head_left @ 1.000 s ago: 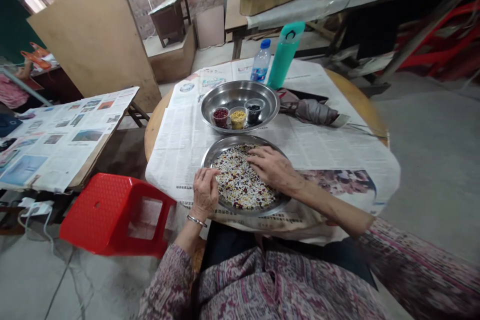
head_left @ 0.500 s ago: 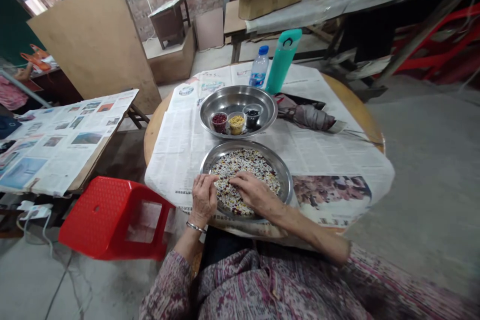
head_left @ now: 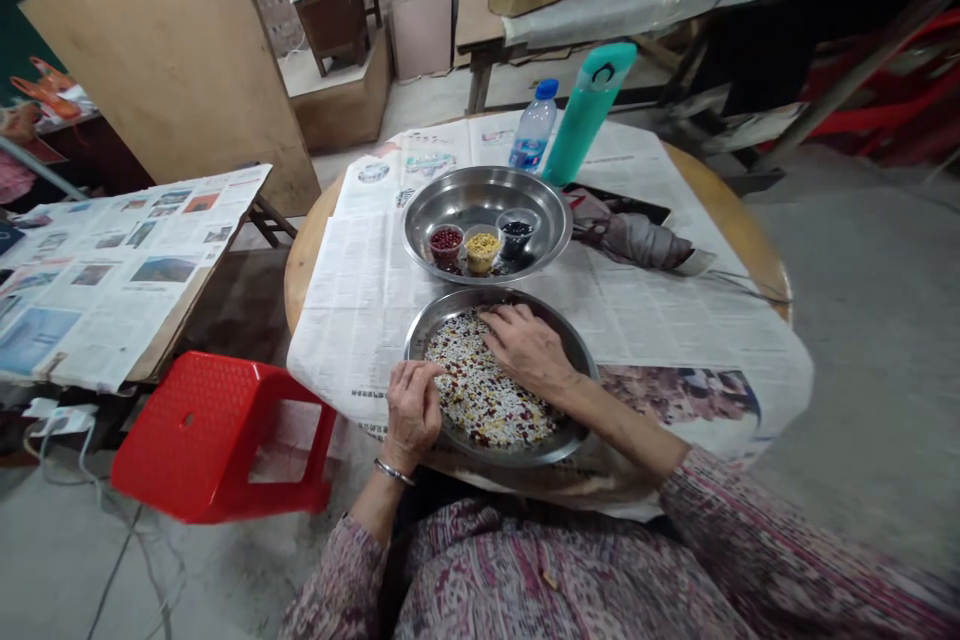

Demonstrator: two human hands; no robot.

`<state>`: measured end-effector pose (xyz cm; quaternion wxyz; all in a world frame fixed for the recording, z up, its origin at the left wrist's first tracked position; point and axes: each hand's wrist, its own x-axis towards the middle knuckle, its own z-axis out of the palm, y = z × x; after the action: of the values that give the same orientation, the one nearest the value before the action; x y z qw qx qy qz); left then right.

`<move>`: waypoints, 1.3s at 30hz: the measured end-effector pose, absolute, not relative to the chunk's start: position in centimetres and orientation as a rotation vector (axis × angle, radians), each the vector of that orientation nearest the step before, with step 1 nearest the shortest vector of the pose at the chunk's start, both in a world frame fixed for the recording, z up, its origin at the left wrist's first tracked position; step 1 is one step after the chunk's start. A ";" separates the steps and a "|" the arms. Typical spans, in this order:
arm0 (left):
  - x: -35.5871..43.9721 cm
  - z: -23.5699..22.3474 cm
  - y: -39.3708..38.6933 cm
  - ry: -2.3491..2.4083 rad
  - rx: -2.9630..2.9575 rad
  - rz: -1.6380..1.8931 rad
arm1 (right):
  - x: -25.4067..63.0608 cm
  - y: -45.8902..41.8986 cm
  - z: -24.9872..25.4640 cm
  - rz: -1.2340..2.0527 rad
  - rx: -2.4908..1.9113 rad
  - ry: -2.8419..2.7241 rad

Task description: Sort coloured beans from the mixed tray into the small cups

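A steel basin in front of me holds a spread of white grains mixed with dark red, yellow and black beans. My right hand reaches over its far right part, fingers stretched out and fingertips down at the grains. At the basin's left rim, my left hand is curled closed; whatever it may hold is hidden. Behind stands a second steel basin with three clear cups: one of red beans, one of yellow beans, one of black beans.
Newspaper covers the round table. A water bottle, a teal bottle and a folded grey umbrella stand or lie beyond the basins. To the left are a red stool and another newspaper-covered table.
My right hand has moved from beside my left hand to the far side of the near basin, its pinched fingers now stretched out. My left hand stays at the left rim. The view has shifted slightly.
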<state>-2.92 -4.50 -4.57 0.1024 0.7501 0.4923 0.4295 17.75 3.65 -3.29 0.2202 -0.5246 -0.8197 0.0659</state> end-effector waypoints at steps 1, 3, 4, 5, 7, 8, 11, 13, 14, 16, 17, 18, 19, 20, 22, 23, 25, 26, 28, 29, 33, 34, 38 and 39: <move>-2.9 -4.5 -4.5 1.451 2.214 1.262 | 17.4 3.3 -3.3 0.224 -1.391 -2.299; -2.9 -4.4 -4.6 1.445 2.215 1.260 | 16.8 2.0 -3.2 0.333 -1.226 -2.356; -2.8 -4.4 -4.6 1.442 2.215 1.263 | 16.7 1.2 -3.2 0.389 -1.143 -2.379; -2.8 -4.3 -4.6 1.439 2.216 1.269 | 16.7 0.2 -3.1 0.439 -1.073 -2.398; -2.8 -4.2 -4.6 1.439 2.211 1.277 | 16.9 -1.8 -3.0 0.514 -0.973 -2.445; -2.7 -4.2 -4.6 1.439 2.209 1.280 | 17.0 -2.7 -3.0 0.539 -0.939 -2.477; -2.7 -4.2 -4.5 1.441 2.208 1.286 | 17.0 -4.3 -3.1 0.560 -0.851 -2.576; -2.7 -4.2 -4.5 1.442 2.215 1.292 | 16.7 -3.9 -3.4 0.539 -0.828 -2.588; -2.7 -4.2 -4.5 1.444 2.217 1.291 | 16.5 -3.2 -3.5 0.523 -0.832 -2.572; -2.8 -4.3 -4.5 1.447 2.220 1.280 | 16.1 -1.4 -3.7 0.477 -0.869 -2.520; -2.8 -4.3 -4.5 1.449 2.218 1.275 | 16.0 -0.3 -3.8 0.449 -0.895 -2.497; -2.8 -4.4 -4.6 1.451 2.215 1.271 | 16.0 0.7 -3.8 0.417 -0.930 -2.478; -2.9 -4.4 -4.6 1.452 2.210 1.270 | 16.1 1.7 -3.7 0.379 -0.974 -2.465; -2.9 -4.5 -4.6 1.451 2.204 1.271 | 16.4 2.4 -3.7 0.334 -1.030 -2.456; -2.9 -4.6 -4.6 1.446 2.195 1.274 | 17.5 3.3 -3.6 0.243 -1.152 -2.437; -2.9 -4.6 -4.6 1.444 2.193 1.273 | 18.3 3.3 -3.6 0.208 -1.207 -2.424; -2.9 -4.7 -4.5 1.449 2.186 1.275 | 19.9 2.8 -3.6 0.173 -1.285 -2.391; -2.9 -4.7 -4.5 1.454 2.183 1.277 | 20.6 2.2 -3.6 0.174 -1.301 -2.374; -2.9 -4.8 -4.5 1.457 2.180 1.283 | 21.6 0.6 -3.7 0.204 -1.293 -2.356; -2.9 -4.8 -4.5 1.454 2.180 1.287 | 21.8 -0.3 -3.6 0.232 -1.274 -2.357; -2.9 -4.7 -4.4 1.443 2.184 1.288 | 19.9 -3.2 -3.5 0.406 -1.133 -2.396; -2.9 -4.7 -4.5 1.443 2.184 1.286 | 19.0 -3.5 -3.5 0.445 -1.088 -2.411; -2.8 -4.6 -4.5 1.449 2.195 1.285 | 15.9 -2.5 -3.8 0.505 -0.956 -2.435; -2.8 -4.6 -4.5 1.446 2.198 1.287 | 15.8 -1.9 -3.9 0.496 -0.959 -2.423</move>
<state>-2.85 -4.52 -4.57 0.1062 0.7462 0.4910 0.4368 15.77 -1.93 -3.92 0.2421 -0.3507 -0.8863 0.1814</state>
